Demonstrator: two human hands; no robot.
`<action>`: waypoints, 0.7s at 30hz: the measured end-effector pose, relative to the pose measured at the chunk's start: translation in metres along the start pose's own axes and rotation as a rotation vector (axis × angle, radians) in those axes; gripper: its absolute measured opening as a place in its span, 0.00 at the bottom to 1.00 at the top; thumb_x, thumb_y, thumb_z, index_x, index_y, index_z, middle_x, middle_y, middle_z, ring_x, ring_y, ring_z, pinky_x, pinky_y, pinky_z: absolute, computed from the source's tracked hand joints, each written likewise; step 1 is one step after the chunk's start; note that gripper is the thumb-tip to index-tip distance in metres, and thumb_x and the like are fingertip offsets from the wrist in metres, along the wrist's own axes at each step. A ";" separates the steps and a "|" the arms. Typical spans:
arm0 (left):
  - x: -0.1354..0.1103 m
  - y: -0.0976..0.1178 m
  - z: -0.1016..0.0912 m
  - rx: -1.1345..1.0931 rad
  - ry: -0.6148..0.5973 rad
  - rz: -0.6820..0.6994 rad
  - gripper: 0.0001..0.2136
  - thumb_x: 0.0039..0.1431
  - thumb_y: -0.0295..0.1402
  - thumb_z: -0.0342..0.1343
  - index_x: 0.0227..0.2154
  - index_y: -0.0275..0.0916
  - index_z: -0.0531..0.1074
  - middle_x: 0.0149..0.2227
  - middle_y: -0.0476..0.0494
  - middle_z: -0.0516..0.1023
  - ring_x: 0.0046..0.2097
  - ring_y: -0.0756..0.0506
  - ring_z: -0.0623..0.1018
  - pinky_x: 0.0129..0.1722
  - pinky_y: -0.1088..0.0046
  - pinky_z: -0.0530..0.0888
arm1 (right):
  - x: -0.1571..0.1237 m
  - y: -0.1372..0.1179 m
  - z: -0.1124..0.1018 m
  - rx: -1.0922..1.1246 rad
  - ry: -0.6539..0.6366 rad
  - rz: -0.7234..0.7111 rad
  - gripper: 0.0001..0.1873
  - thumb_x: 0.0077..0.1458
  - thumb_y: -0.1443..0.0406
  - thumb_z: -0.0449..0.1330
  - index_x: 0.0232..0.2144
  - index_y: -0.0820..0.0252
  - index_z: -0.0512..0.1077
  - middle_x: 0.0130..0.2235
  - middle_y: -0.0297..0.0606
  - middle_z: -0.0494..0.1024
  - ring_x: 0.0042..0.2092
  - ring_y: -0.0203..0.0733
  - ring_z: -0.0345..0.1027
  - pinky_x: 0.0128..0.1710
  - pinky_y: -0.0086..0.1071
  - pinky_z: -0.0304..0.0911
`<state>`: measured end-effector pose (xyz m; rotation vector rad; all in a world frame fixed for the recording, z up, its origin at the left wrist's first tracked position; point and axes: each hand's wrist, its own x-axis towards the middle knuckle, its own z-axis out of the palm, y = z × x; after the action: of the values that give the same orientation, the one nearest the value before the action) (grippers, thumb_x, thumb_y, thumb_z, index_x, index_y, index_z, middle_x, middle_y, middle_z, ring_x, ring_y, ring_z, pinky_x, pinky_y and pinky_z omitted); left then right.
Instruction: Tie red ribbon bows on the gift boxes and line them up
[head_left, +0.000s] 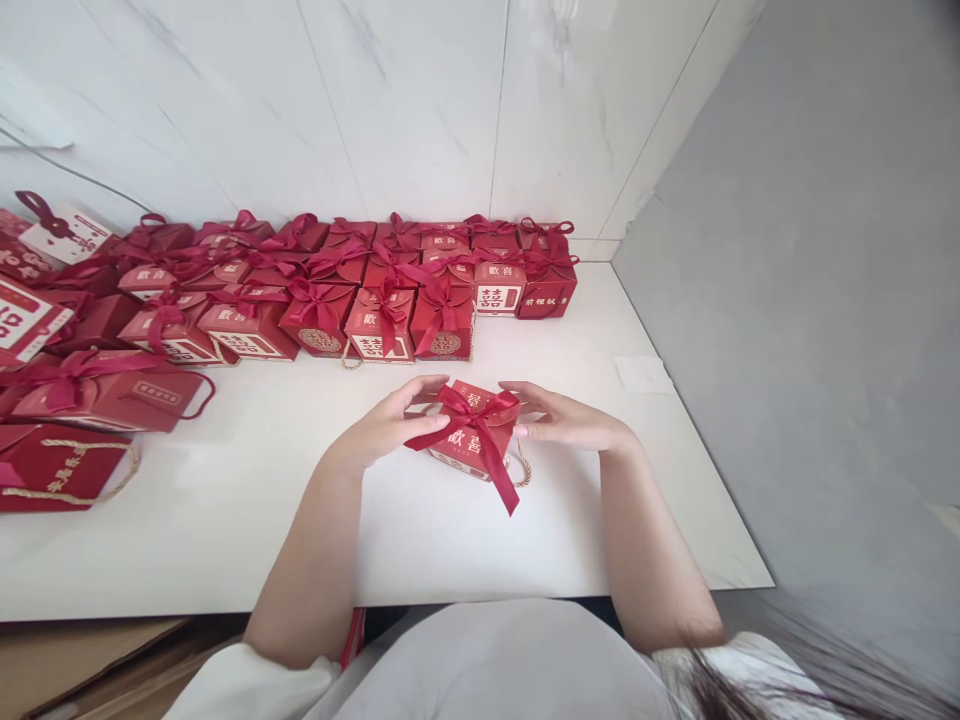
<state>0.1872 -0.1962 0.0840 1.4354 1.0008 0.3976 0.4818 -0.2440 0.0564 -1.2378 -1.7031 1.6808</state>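
Observation:
Between my two hands is a small red gift box [461, 452] with pale printed characters on it. A dark red ribbon [495, 455] is tied in a bow across its top, one tail hanging over the front. A twisted gold cord handle [525, 468] shows at its right side. My left hand [401, 415] grips the left side, thumb near the bow and fingers around the back. My right hand [559, 415] grips the right side, fingertips at the back corner and thumb on the near right side.
Rows of red gift boxes [251, 325] with bows stand along the tiled wall [420, 100]. More boxes [67, 470] are at the left, some with cord handles. A whitish flat piece [643, 375] lies near the right edge of the white table [675, 500]. Cardboard [75, 650] shows below left.

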 end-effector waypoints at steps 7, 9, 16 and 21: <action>-0.010 0.003 -0.018 0.155 -0.171 -0.061 0.26 0.59 0.45 0.60 0.59 0.47 0.69 0.57 0.40 0.76 0.50 0.39 0.79 0.41 0.68 0.77 | 0.004 0.001 0.002 -0.119 -0.052 -0.044 0.44 0.46 0.54 0.73 0.63 0.47 0.62 0.62 0.40 0.70 0.59 0.55 0.67 0.61 0.51 0.60; -0.012 0.002 -0.023 0.170 -0.265 -0.057 0.25 0.60 0.44 0.59 0.60 0.48 0.69 0.56 0.40 0.77 0.48 0.40 0.80 0.40 0.68 0.77 | 0.006 0.003 0.005 -0.139 -0.019 -0.061 0.44 0.44 0.55 0.73 0.62 0.47 0.63 0.60 0.40 0.72 0.56 0.54 0.69 0.59 0.50 0.62; 0.003 -0.011 -0.003 -0.026 -0.297 0.158 0.45 0.47 0.33 0.71 0.68 0.50 0.55 0.65 0.36 0.67 0.58 0.34 0.75 0.54 0.56 0.75 | 0.017 0.004 0.012 0.024 0.095 -0.266 0.49 0.45 0.59 0.74 0.66 0.43 0.58 0.63 0.37 0.69 0.59 0.53 0.67 0.59 0.47 0.65; 0.025 -0.023 0.024 -0.370 -0.016 0.436 0.35 0.57 0.39 0.64 0.66 0.51 0.57 0.65 0.38 0.66 0.62 0.35 0.71 0.61 0.51 0.69 | 0.021 0.010 0.005 0.263 0.444 -0.367 0.47 0.47 0.57 0.72 0.65 0.38 0.56 0.68 0.36 0.59 0.58 0.51 0.68 0.53 0.46 0.71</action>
<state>0.2117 -0.1962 0.0508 1.3047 0.5550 0.8418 0.4699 -0.2311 0.0405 -1.0071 -1.2975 1.2502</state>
